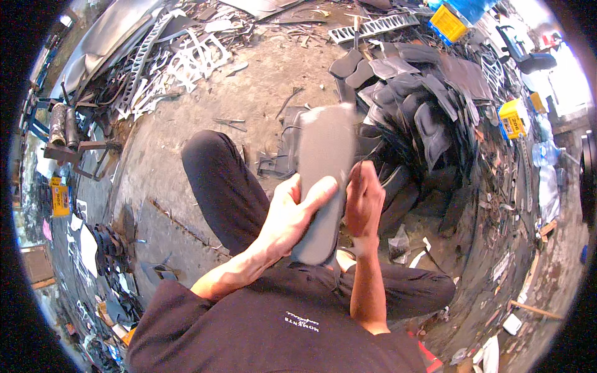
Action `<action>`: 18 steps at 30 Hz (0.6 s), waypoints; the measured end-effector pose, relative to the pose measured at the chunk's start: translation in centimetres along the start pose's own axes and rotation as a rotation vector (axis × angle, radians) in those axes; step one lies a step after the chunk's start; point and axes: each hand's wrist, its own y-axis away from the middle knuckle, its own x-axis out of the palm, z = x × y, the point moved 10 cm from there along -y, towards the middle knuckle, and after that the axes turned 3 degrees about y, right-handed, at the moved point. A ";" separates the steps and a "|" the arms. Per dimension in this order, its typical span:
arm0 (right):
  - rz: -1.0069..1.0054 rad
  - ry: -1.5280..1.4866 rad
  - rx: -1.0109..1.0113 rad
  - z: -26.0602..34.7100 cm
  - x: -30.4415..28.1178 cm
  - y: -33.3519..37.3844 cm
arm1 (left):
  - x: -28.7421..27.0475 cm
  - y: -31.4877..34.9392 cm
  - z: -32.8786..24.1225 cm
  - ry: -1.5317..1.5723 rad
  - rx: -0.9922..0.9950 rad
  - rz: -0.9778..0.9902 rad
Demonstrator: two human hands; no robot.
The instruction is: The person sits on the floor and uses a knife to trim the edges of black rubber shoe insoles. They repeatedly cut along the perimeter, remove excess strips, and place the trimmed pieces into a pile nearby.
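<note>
A grey, foot-shaped shoe sole [326, 140] stands over my lap, its far end smeared by motion. Its side edge looks dark. My left hand [298, 211] is closed on it, thumb lying across the grey face and the fingers hidden behind. Close against the sole's right edge is my right hand [365, 199], closed like a fist and a little blurred. Whatever sits in those fingers, if anything, I cannot make out. Beyond the right hand lies a large heap of dark soles [423, 112]. More dark pieces [283, 146] rest on the floor behind the held sole.
White cut-out scraps [196, 59] and a grey slatted strip [373, 28] litter the far floor. Yellow boxes [513, 119] stand at the right. A metal stand with rollers [68, 133] is at the left, near a row of dark soles [109, 248]. My bent knees flank the work.
</note>
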 end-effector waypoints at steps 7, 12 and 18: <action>0.091 -0.514 0.223 2.8 1.3 3.5 | -1.5 -0.8 2.2 0.058 0.126 0.013; 0.344 -0.430 0.307 4.6 2.5 6.2 | -3.9 -3.2 -0.6 0.164 0.169 -0.129; 0.135 0.030 0.204 4.1 -1.6 8.6 | -3.7 -4.2 -1.4 0.134 0.109 -0.155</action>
